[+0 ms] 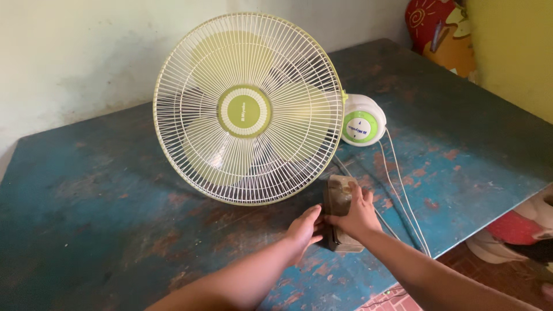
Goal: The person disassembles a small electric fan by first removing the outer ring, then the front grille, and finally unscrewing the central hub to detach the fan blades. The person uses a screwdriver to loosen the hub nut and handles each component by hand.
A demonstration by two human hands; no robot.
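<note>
A: Head view: both forearms stretched in from the bottom edge, meeting at a worn grey-brown block [341, 214] near the front of the table [86, 196].

B: Fingers?

A: Right hand [356, 214] draped over the top of the block, fingers curled down around it. Left hand [304, 228] pressed against the block's left side, thumb touching, fingers loosely bent, not wrapped around.

B: And around it?

A: Just behind, a pale green fan [249, 109] lying tilted on its grille, white cords [403, 196] trailing past the right wrist.
</note>
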